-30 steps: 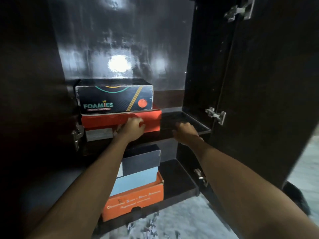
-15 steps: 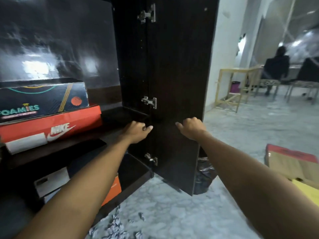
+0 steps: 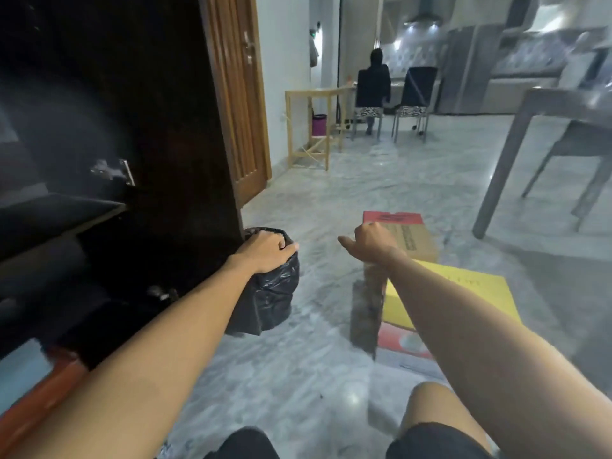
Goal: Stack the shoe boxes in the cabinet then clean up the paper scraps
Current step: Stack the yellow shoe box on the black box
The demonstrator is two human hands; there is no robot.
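We log: left hand (image 3: pixel 265 251) gripping the rim of a black bin bag (image 3: pixel 268 293) beside the cabinet door (image 3: pixel 185 127); right hand (image 3: pixel 372 241) curled, holding nothing, above the red-lidded shoe box (image 3: pixel 414 233); yellow-lidded shoe box (image 3: pixel 463 293) on the floor (image 3: pixel 298 359).

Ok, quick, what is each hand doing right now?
Left hand: grips the rim of the black bin bag.
Right hand: fingers curled, thumb out, holding nothing, above the brown shoe box.
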